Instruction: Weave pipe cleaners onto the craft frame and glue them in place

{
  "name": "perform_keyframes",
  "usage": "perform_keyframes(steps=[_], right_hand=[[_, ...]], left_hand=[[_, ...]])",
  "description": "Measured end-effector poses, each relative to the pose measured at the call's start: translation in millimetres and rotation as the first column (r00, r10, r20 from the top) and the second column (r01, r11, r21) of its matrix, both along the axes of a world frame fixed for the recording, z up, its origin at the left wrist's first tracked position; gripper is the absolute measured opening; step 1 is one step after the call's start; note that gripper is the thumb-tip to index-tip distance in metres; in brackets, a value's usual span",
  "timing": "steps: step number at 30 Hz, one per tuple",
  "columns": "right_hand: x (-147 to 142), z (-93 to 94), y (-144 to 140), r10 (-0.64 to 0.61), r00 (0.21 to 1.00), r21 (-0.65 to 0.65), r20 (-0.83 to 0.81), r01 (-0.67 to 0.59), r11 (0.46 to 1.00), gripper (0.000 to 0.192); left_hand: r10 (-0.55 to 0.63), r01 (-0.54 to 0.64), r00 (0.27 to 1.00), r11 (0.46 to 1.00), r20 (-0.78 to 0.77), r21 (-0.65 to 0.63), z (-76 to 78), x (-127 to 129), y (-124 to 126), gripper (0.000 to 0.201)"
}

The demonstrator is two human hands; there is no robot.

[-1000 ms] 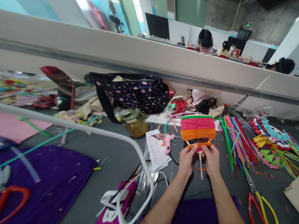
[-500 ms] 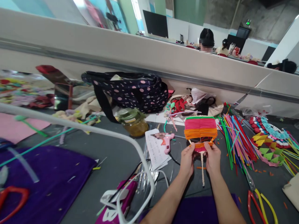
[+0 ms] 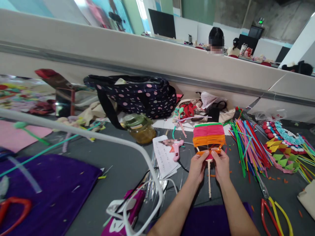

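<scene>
Between my hands is a small hand fan [image 3: 208, 131] with green, pink and orange bands across its frame and a pale wrapped handle [image 3: 209, 183] pointing down toward me. My left hand [image 3: 197, 165] pinches its lower left edge, thumb on the orange strip. On the lower right edge, my right hand [image 3: 221, 164] grips the same strip with thumb and fingers. An open gap shows between the upper orange band and the strip under my thumbs. The fingers behind the fan are hidden.
Left of my hands lie a pink glue gun [image 3: 176, 150] and a written paper [image 3: 164, 160]. Coloured pipe cleaners [image 3: 253, 144] and red-and-yellow-handled pliers [image 3: 268, 206] are on the right. A lidded jar [image 3: 140, 129] stands before a dotted bag [image 3: 137, 95]. A white cable [image 3: 128, 141] arches at front left.
My hands and the fan have shifted slightly left. My thumbs have come closer together near the middle of the orange strip, and the handle's lower end has swung left.
</scene>
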State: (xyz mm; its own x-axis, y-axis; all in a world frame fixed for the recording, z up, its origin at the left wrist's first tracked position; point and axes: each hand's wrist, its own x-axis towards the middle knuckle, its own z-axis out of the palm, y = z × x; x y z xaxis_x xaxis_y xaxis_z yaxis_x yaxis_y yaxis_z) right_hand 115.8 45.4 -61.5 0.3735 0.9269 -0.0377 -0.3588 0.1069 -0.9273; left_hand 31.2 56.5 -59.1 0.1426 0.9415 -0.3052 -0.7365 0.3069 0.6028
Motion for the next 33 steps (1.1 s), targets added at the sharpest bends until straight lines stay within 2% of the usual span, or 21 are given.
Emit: perform_keyframes(steps=[4,8,17,24,28,31,33], right_hand=[[0,2.3,-1,0.050,0.996,-0.018,-0.078,-0.051,0.999,0.023],[0,2.0,0,0.023,0.998,-0.050,-0.057,-0.026,0.998,0.023],[0,-0.1,2,-0.015,1.000,-0.109,-0.015,0.014,0.994,0.028],[7,-0.9,2,0.060,0.998,-0.133,-0.037,-0.064,0.989,0.034],[7,-3.0,2,0.022,0.999,-0.121,0.040,-0.017,0.993,0.032],[13,-0.2,3,0.079,0.994,-0.135,0.076,-0.069,0.989,0.033],[24,4.6,3,0.113,0.978,-0.145,0.176,-0.088,0.985,0.033]], left_hand=[[0.050,-0.049,0.997,0.999,-0.063,0.019,-2.0,-1,1,0.022],[0.135,-0.123,0.974,0.990,-0.182,0.075,-2.2,-1,0,0.021],[0.306,-0.218,0.845,0.946,-0.438,0.241,-1.1,-1,-3,0.016],[0.297,-0.208,0.849,0.948,-0.437,0.240,-4.1,-2,-1,0.016],[0.313,-0.221,0.836,0.944,-0.451,0.246,-4.9,-2,-1,0.015],[0.296,-0.216,0.860,0.949,-0.416,0.229,-3.3,-3,1,0.016],[0.293,-0.227,0.887,0.950,-0.357,0.214,-1.1,-7,3,0.018]])
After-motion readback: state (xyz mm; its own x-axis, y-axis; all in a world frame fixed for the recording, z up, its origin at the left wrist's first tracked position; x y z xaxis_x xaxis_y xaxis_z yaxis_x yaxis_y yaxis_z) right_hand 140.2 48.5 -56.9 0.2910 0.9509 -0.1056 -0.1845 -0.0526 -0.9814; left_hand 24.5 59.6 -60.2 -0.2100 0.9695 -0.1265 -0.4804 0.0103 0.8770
